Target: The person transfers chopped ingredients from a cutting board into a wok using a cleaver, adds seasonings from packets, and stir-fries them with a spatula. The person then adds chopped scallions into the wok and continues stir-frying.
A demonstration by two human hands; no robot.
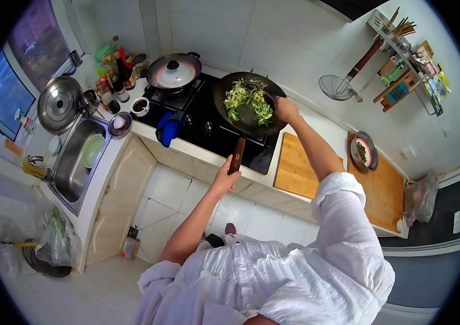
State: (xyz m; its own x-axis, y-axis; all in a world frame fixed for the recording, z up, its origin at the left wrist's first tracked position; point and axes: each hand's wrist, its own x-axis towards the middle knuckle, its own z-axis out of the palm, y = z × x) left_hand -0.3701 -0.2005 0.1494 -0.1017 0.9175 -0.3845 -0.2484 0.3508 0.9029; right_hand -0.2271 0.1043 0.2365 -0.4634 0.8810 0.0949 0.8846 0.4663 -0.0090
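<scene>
My left hand is closed around the brown wooden handle of a dark wok. The wok sits on the right side of the black gas stove. Chopped green and pale vegetables lie inside it, with a smaller clump towards the right. Over the wok's right rim, my right hand is closed on a spatula; its slim dark shaft points into the wok, and its head is mostly hidden among the vegetables.
Left of the wok stands a lidded pan, with a blue mitt at the stove's front edge. Bottles crowd the corner near the sink. A cutting board and a metal bowl lie right. A strainer hangs on the wall.
</scene>
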